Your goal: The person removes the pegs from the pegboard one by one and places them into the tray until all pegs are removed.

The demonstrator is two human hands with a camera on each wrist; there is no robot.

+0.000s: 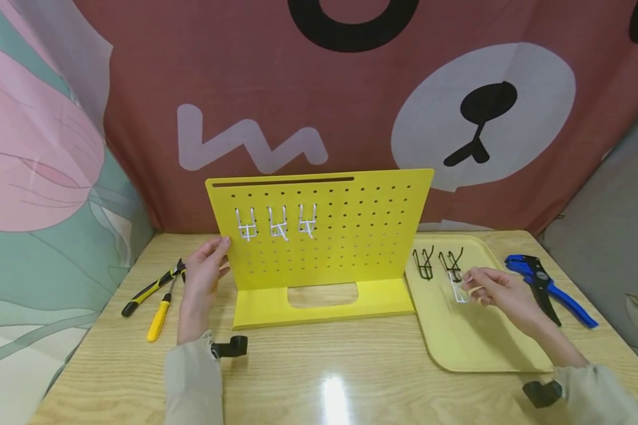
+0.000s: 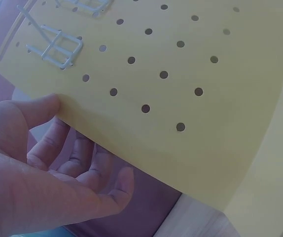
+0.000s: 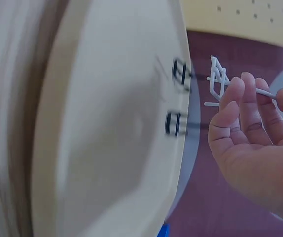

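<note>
A yellow pegboard (image 1: 361,254) stands upright on its foot at the table's middle. Three white wire hooks hang side by side at its upper left, the leftmost hook (image 1: 247,231) nearest the left edge. My left hand (image 1: 203,271) grips that edge, thumb on the front face and the other fingers behind. Over the tray, my right hand (image 1: 502,292) pinches a white wire hook (image 3: 218,81) between thumb and fingers. In the right wrist view its grid end points away from the palm. Two black wire hooks (image 1: 423,265) lie at the tray's far end.
The pale yellow tray (image 1: 441,354) sits right of the pegboard. Blue-handled wire strippers (image 1: 566,304) lie beyond its right side. Left of my left arm are yellow-and-black pliers (image 1: 151,292) and a yellow-handled screwdriver (image 1: 159,319). A patterned cloth (image 1: 244,77) hangs behind the table.
</note>
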